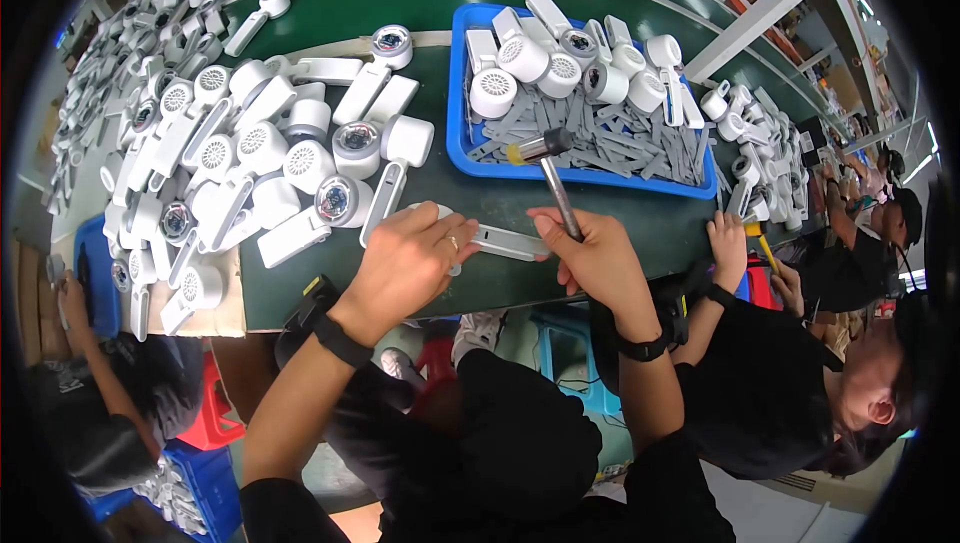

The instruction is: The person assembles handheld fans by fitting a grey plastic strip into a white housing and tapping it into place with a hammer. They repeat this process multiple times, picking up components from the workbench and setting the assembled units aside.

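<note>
My left hand (415,258) is closed around the head end of a white handheld fan (512,242), which lies low over the green table. Most of the fan's round head is hidden under my fingers. A hammer (558,193) with a metal handle and a black-and-yellow head is in my right hand (598,255), tilted up toward the left. The fingertips of that hand are also at the far end of the fan's handle; whether they press on it, I cannot tell. Beyond the hammer stands a blue tray (460,133) holding loose grey strips (640,148) and several white fans (525,58).
A large heap of white fans (262,146) covers the table's left side, partly on cardboard (225,308). More fans (765,168) lie right of the tray. A co-worker's hands (728,248) are close on my right; another person's hand (72,303) shows far left.
</note>
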`<state>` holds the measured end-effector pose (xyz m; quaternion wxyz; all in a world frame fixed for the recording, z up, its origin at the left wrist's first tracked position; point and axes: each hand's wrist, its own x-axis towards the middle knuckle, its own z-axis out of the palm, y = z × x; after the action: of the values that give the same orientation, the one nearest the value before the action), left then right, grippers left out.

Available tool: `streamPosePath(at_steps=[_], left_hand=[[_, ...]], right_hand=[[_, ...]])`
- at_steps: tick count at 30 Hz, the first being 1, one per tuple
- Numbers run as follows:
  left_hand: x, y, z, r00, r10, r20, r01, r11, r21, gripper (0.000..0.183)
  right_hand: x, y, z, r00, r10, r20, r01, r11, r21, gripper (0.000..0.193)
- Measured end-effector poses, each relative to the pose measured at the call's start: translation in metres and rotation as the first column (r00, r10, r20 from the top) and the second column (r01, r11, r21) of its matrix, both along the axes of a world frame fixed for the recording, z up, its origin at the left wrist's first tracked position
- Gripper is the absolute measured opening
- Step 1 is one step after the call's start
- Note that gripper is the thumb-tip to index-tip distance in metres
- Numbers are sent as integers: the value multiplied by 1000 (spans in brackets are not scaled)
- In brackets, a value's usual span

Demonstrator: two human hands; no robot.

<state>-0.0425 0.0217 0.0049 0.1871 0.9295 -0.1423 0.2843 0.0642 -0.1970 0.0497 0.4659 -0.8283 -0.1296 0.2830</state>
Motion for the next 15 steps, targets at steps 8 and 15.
streamPosePath(at_steps=[8,15], left_hand=[[3,0,-3,1000,-13,20,12,1000,29,27],[2,-3,-3,999,-3,51,-2,994,111,28]], right_hand=[[-9,-19,-35,986,-89,-144,116,975,191,37],[-6,-13,-42,904,-47,-426,187,938,292,39]])
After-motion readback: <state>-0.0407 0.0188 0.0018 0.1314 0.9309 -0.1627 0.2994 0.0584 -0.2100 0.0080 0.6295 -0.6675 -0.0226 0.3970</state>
